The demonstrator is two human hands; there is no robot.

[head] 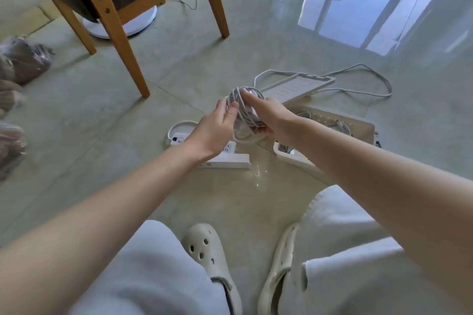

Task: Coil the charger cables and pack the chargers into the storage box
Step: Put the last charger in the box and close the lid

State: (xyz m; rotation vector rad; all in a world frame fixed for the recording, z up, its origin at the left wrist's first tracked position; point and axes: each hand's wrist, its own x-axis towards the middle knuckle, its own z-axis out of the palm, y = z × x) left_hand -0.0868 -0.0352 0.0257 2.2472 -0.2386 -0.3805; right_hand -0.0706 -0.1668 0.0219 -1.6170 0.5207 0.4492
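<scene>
Both hands hold a coiled white charger cable (243,112) in the air above the floor. My left hand (217,128) pinches the coil's left side with thumb and fingers. My right hand (266,115) grips its right side, thumb lying across the top of the loops. Below the right forearm stands the beige storage box (358,128) with other cables inside. Its white lid (299,87) lies tilted just beyond the hands. A white power strip (225,158) with a looped cord sits on the floor under my left wrist.
A wooden chair (112,15) stands at the back left, a white fan base (138,23) beneath it. A loose white cord (381,84) loops behind the lid. Bagged items (23,61) lie at the left edge. My legs and clogs (207,250) fill the foreground.
</scene>
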